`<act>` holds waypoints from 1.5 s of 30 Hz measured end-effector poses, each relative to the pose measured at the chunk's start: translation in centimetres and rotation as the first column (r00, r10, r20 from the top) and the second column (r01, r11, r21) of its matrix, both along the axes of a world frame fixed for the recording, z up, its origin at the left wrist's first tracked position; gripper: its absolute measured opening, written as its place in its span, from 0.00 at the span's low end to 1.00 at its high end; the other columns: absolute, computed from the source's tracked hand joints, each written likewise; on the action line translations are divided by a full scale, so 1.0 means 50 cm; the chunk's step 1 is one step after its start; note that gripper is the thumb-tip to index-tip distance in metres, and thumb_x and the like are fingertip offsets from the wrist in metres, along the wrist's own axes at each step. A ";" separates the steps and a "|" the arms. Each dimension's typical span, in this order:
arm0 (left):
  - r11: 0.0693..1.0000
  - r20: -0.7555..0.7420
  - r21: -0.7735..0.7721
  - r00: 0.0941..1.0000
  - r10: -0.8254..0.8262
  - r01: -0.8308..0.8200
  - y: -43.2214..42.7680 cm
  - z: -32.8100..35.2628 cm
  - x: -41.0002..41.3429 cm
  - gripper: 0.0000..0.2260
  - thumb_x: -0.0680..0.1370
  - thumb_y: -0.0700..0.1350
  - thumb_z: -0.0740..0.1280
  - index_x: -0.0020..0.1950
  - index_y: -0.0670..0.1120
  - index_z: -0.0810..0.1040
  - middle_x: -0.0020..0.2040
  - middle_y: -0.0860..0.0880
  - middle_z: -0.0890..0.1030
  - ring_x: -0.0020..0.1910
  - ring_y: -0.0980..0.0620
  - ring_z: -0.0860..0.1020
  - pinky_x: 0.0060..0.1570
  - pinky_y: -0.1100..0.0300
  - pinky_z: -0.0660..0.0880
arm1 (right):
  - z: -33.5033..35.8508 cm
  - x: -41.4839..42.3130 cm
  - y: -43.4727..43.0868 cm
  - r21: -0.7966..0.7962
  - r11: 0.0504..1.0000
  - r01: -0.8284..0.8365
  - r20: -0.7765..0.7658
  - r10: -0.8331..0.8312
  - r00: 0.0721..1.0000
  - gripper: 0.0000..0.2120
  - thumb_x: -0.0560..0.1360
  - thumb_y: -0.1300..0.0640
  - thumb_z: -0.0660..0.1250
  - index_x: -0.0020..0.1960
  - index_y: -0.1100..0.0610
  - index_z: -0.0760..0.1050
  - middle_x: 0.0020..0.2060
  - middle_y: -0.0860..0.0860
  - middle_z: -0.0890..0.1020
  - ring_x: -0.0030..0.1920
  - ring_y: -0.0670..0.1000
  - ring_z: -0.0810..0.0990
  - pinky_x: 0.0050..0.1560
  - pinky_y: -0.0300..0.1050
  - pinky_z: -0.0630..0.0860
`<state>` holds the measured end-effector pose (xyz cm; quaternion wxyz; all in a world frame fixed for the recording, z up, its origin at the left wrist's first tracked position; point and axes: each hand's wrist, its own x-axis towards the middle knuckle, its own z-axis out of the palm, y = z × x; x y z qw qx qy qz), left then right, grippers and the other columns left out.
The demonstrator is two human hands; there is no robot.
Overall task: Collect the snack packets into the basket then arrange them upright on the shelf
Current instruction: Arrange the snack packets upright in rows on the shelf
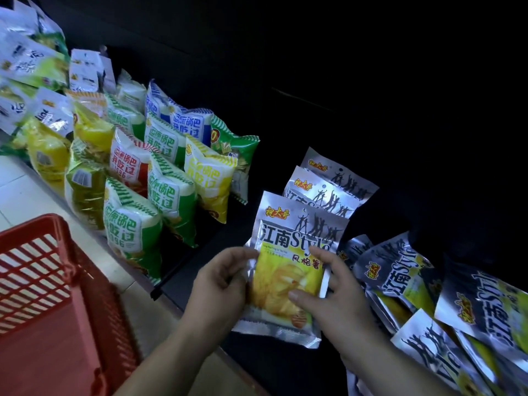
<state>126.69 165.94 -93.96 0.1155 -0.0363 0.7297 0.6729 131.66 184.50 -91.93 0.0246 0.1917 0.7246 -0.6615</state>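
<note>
Head view: a silver-and-yellow crisp packet [288,270] stands upright near the shelf [200,241] front edge. The left hand [220,284] and right hand [333,295] each hold a pinching grip on its sides. Matching packets [321,192] stand behind it, others [423,284] lie heaped to the right, and a red basket [43,281] is at the left.

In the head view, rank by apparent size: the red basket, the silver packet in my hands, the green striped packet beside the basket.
Red plastic lattice basket, largest though cropped.
Silver foil packet, second.
Green-and-white striped packet, smallest, but seen at an angle.
</note>
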 end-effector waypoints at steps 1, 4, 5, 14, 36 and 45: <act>0.998 -0.034 -0.061 0.999 -0.009 0.007 -0.002 -0.010 -0.015 0.21 0.81 0.28 0.58 0.53 0.51 0.83 0.47 0.50 0.88 0.37 0.46 0.82 0.35 0.53 0.77 | -0.004 -0.005 -0.005 -0.018 0.999 0.030 -0.003 -0.030 1.000 0.34 0.68 0.65 0.81 0.59 0.31 0.75 0.59 0.35 0.78 0.51 0.37 0.83 0.47 0.41 0.83; 0.974 -0.144 -0.224 0.989 -0.017 -0.016 -0.003 -0.036 -0.060 0.21 0.80 0.31 0.61 0.51 0.57 0.82 0.44 0.53 0.87 0.38 0.49 0.84 0.39 0.49 0.82 | -0.025 -0.025 -0.021 0.015 0.994 0.110 -0.005 -0.110 0.994 0.34 0.67 0.61 0.81 0.59 0.28 0.73 0.60 0.40 0.79 0.55 0.53 0.84 0.52 0.54 0.84; 0.965 -0.168 -0.260 0.986 -0.012 -0.032 0.000 -0.039 -0.071 0.20 0.80 0.33 0.62 0.51 0.59 0.82 0.43 0.55 0.87 0.38 0.52 0.84 0.40 0.48 0.83 | -0.028 -0.034 -0.028 0.024 0.991 0.130 -0.022 -0.130 0.991 0.34 0.68 0.61 0.81 0.59 0.28 0.73 0.58 0.38 0.79 0.53 0.52 0.84 0.51 0.53 0.84; 0.727 -0.196 -0.682 0.938 -0.287 0.080 0.023 -0.097 -0.009 0.30 0.67 0.56 0.68 0.71 0.59 0.76 0.76 0.46 0.70 0.70 0.41 0.71 0.67 0.50 0.71 | -0.060 -0.060 -0.030 0.216 0.974 0.072 0.045 -0.083 0.995 0.29 0.74 0.57 0.75 0.64 0.31 0.71 0.62 0.44 0.75 0.58 0.47 0.79 0.56 0.41 0.78; 0.731 -0.220 -0.671 0.908 -0.357 0.125 0.027 -0.145 -0.021 0.36 0.75 0.57 0.71 0.80 0.60 0.60 0.83 0.44 0.56 0.81 0.42 0.56 0.75 0.41 0.60 | -0.089 -0.058 0.014 0.397 0.910 -0.122 0.015 0.126 0.992 0.33 0.74 0.56 0.76 0.72 0.33 0.69 0.61 0.37 0.72 0.58 0.34 0.71 0.57 0.27 0.67; 0.807 -0.338 -0.589 0.918 -0.209 -0.034 0.012 -0.107 0.037 0.35 0.73 0.57 0.70 0.78 0.60 0.63 0.82 0.44 0.57 0.81 0.43 0.56 0.74 0.40 0.63 | -0.036 -0.027 0.010 0.655 0.755 -0.017 -0.068 0.082 0.994 0.23 0.78 0.50 0.70 0.72 0.42 0.73 0.69 0.40 0.71 0.67 0.45 0.72 0.57 0.41 0.71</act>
